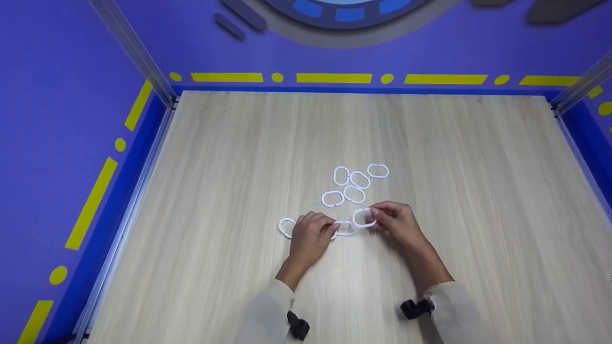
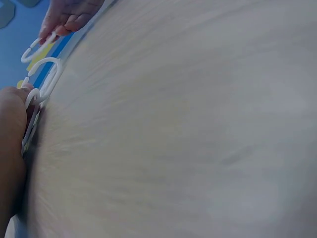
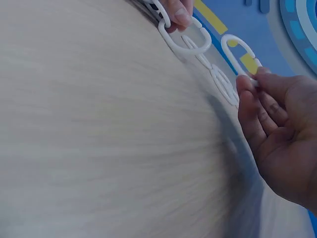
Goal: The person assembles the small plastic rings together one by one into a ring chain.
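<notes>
Left hand (image 1: pixel 310 236) pinches smooth, white, plastic-looking oval link (image 1: pixel 344 234), hooked to another. Right hand (image 1: pixel 398 222) pinches loose oval (image 1: pixel 355 219), raised just beside it. Both long axes run left-right; loose oval's rounded free end points left. Beyond, five similar links (image 1: pixel 334 177) on pale wood-grained tabletop (image 1: pixel 215 167).

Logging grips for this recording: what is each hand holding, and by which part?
The right hand pinches a loose white oval split link by one rounded end. The left hand pinches joined white split links near their joint.
</notes>
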### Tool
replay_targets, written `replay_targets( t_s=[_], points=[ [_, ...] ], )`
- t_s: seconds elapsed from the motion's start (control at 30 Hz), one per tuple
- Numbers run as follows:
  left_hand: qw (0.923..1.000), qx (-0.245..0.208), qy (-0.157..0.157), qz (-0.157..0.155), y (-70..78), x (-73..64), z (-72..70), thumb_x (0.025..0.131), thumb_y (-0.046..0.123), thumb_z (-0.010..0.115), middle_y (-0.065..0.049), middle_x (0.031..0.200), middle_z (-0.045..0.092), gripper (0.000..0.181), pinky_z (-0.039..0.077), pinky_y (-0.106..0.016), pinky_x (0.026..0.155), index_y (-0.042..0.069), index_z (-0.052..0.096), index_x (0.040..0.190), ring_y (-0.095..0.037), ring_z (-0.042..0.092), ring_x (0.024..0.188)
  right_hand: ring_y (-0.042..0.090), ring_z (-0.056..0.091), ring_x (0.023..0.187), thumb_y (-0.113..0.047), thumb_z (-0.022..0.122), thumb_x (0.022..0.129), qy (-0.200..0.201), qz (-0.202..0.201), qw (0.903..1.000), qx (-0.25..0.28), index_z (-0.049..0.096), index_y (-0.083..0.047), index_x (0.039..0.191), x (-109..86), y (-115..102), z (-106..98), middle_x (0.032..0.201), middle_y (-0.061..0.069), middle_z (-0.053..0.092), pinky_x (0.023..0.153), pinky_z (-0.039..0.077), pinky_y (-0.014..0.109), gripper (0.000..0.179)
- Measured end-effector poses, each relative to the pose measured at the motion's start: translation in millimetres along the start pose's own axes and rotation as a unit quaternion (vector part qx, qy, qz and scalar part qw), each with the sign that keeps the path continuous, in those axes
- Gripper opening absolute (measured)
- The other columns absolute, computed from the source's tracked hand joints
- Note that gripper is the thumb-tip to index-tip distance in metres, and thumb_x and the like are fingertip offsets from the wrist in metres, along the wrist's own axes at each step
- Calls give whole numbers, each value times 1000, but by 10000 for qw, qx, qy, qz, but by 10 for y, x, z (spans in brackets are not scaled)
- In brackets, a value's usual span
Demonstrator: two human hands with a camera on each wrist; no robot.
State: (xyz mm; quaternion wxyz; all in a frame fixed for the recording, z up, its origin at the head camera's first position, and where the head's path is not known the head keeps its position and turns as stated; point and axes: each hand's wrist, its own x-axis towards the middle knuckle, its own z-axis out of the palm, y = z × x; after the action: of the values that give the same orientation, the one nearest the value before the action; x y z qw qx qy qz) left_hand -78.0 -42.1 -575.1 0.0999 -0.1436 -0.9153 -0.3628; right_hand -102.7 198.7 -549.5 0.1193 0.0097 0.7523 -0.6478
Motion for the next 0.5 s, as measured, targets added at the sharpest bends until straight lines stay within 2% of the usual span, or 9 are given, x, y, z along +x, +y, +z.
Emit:
replay_targets(
  t_s=[0.13, 0.27, 0.5],
  points=[
    [10000, -1, -30, -50, -4, -1, 3, 95, 32, 71, 7, 93, 78, 16, 47, -32, 81, 17, 78, 95, -13, 68, 91, 6, 58, 60, -4, 63, 98, -404, -198, 9989, -141, 67, 14, 108, 20, -56, 66, 78, 3, 65, 55, 49, 19, 21],
    [10000, -18, -28, -27, -6, 2, 1, 95, 33, 70, 7, 94, 78, 17, 47, -32, 81, 17, 78, 95, -14, 69, 92, 6, 56, 60, -3, 63, 97, -860, -349, 9949, -396, 65, 15, 104, 63, -85, 126, 78, 3, 64, 55, 48, 19, 20],
    [10000, -45, -44, 61, -16, 7, 1, 95, 33, 71, 6, 92, 78, 18, 48, -33, 82, 17, 78, 93, -14, 68, 90, 4, 51, 57, 0, 65, 95, -1078, -476, 9906, -688, 66, 15, 97, 153, -79, 196, 72, 2, 60, 52, 42, 16, 15]
  ],
)
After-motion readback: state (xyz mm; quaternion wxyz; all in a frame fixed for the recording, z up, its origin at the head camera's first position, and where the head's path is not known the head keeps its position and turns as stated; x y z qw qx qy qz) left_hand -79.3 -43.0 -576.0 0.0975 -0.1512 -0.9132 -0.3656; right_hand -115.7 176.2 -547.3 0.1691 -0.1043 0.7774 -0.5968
